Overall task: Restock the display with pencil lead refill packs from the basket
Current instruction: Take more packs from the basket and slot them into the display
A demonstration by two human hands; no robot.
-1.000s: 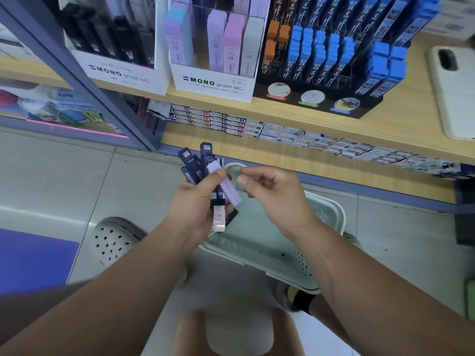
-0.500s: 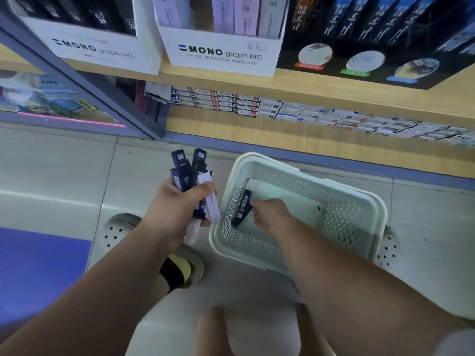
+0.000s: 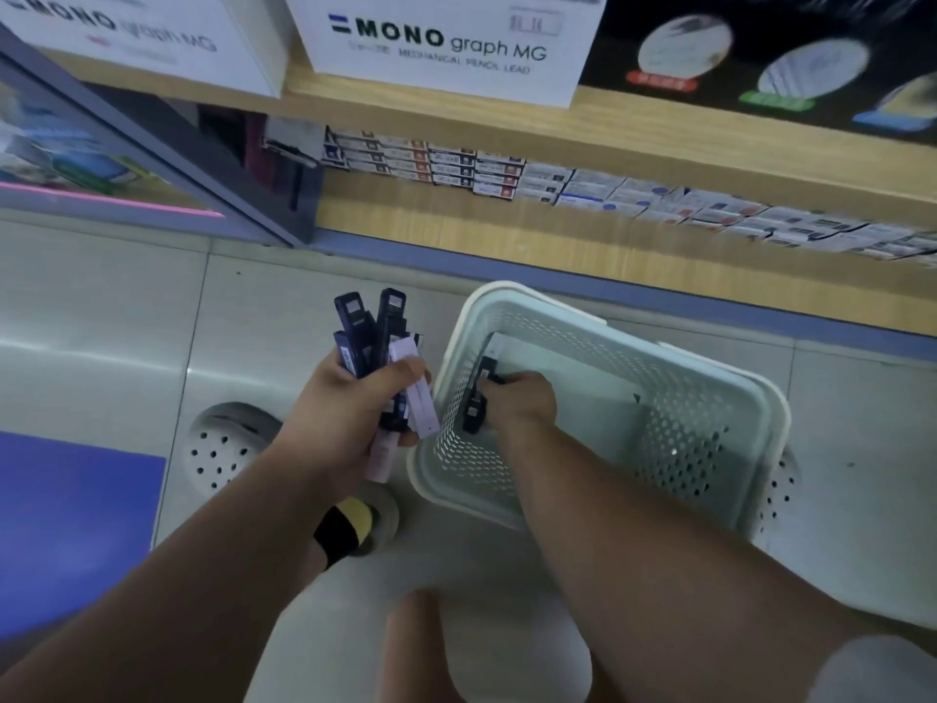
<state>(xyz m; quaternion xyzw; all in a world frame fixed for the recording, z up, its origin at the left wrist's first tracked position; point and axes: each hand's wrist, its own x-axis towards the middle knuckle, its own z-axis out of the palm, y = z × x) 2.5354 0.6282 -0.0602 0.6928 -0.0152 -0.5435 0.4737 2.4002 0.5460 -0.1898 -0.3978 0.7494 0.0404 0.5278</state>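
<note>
My left hand [image 3: 350, 408] grips a bunch of pencil lead refill packs [image 3: 377, 342], several dark blue and some pale pink, fanned upward left of the basket. The pale green perforated basket [image 3: 710, 398] stands on the floor below the shelf. My right hand [image 3: 517, 400] reaches down inside its left end, fingers closed on a black refill pack [image 3: 475, 413] that stands on end against the basket wall. The white MONO graph MG display boxes [image 3: 446, 48] sit on the wooden shelf above.
A lower wooden shelf [image 3: 608, 256] holds rows of small boxed goods [image 3: 583, 187]. A black display stand [image 3: 760, 68] is at the top right. White perforated clogs [image 3: 223, 449] sit on the tiled floor beside the basket, and a blue mat [image 3: 66, 525] lies at the left.
A second ago both hands were together at the bunch above the basket. The right hand then dropped into the basket and closed on a black pack; the camera tilted down.
</note>
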